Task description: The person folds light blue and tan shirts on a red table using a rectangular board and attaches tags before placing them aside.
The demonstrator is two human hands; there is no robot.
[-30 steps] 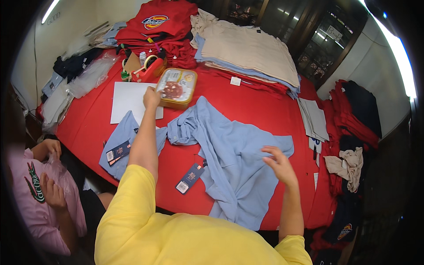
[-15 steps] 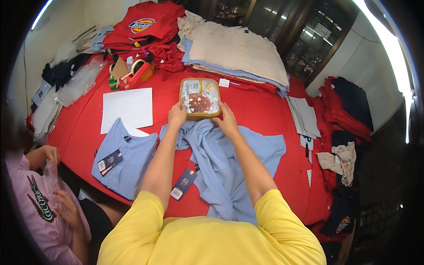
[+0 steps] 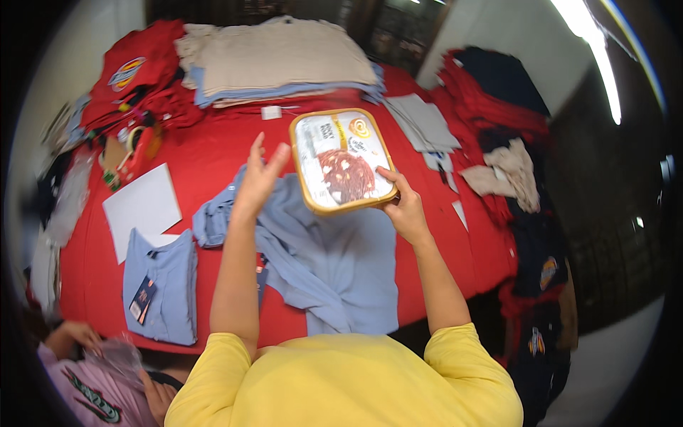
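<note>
A rectangular ice cream tub (image 3: 338,164) with a gold rim and a picture of a brown scoop on its lid is held up over the table. My right hand (image 3: 407,210) grips its near right corner, thumb on the lid and fingers underneath. Just left of the tub, my left hand (image 3: 262,178) is off it, fingers spread and holding nothing. Below lies a rumpled light blue shirt (image 3: 334,263), spread loosely, with a dark tag (image 3: 262,281) partly hidden by my left forearm. To the left is a folded light blue shirt (image 3: 174,292) with a dark hang tag (image 3: 143,299).
Beige and blue garments (image 3: 284,60) are stacked at the back of the red-covered table (image 3: 455,263), beside red shirts (image 3: 135,71). White sheets (image 3: 142,206) and a tape dispenser (image 3: 146,146) lie left. Grey folded pieces (image 3: 423,124) are at right. A co-worker's hands (image 3: 158,395) hold clear plastic, lower left.
The tub has risen off the table, tilted, and sits in my right hand alone. My left hand has let go of it and opened. The whole view has swung to the right.
</note>
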